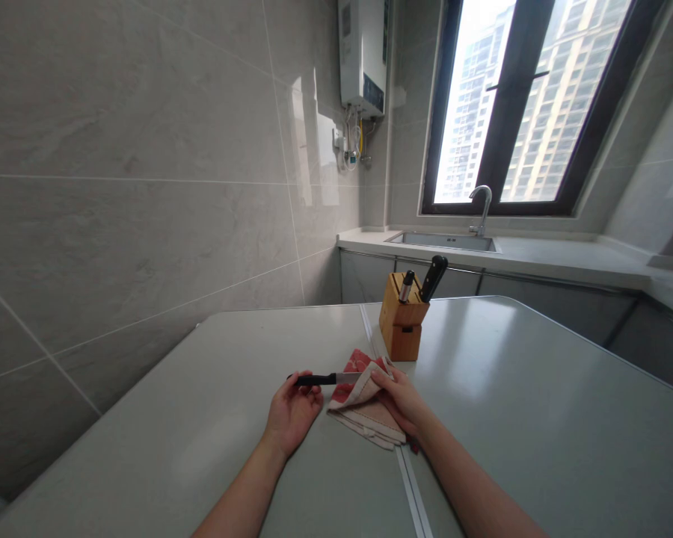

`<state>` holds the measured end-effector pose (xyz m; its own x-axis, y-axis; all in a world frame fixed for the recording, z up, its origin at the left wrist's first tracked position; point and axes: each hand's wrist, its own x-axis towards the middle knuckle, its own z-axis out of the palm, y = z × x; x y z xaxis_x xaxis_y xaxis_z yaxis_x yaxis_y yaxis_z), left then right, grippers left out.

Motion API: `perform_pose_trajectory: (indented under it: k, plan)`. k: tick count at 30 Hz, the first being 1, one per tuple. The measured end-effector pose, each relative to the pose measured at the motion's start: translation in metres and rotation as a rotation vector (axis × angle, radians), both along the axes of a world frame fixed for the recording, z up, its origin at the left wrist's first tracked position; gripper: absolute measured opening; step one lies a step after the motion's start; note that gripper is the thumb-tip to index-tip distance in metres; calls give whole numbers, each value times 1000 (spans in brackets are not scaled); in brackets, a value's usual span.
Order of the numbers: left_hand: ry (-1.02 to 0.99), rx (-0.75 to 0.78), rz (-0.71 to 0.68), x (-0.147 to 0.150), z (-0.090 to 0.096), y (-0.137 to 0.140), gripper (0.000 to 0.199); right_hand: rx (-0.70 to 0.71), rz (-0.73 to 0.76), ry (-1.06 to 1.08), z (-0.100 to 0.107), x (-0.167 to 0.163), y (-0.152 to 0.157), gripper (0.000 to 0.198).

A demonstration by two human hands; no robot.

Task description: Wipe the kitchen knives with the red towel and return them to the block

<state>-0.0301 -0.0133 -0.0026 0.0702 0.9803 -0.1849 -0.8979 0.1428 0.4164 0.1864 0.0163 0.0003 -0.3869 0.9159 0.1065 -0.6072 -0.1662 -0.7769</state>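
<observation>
1. Tabletop (499, 426): far edge ran just behind knife block (401, 329); surface extended widely L & R of block, w/ seam (410, 486) running toward viewer.
2. Knife (317, 380): in front & L of block, blade partly hidden by cloth (367, 422).
3. L. hand (296, 409): L of block, half-curled, fingers holding knife's hndl.
4. R. hand (402, 397): in front of block, nearly closed, pinching cloth about blade.
5. Block stood betw. R. hand & counter (549, 254) w/ sink (443, 240); tiled wall (173, 142) to L.
</observation>
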Motion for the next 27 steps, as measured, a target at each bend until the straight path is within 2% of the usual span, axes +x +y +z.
perform_pose_trajectory:
  k: [7, 11, 20, 27]
  plan:
    - [-8, -34, 36, -1, -1, 2, 22, -12, -9, 20, -1, 0, 1, 28]
    - [-48, -22, 23, -3, -3, 2, 20, -17, -13, 23, -2, 1, 1, 32]
    - [-108, 15, 42, -7, -8, 5, 19, -25, -6, 42, -2, 1, 2, 27]
    - [-124, 6, 92, -9, -12, 7, 21, -34, -33, 74, -8, 1, 6, 27]
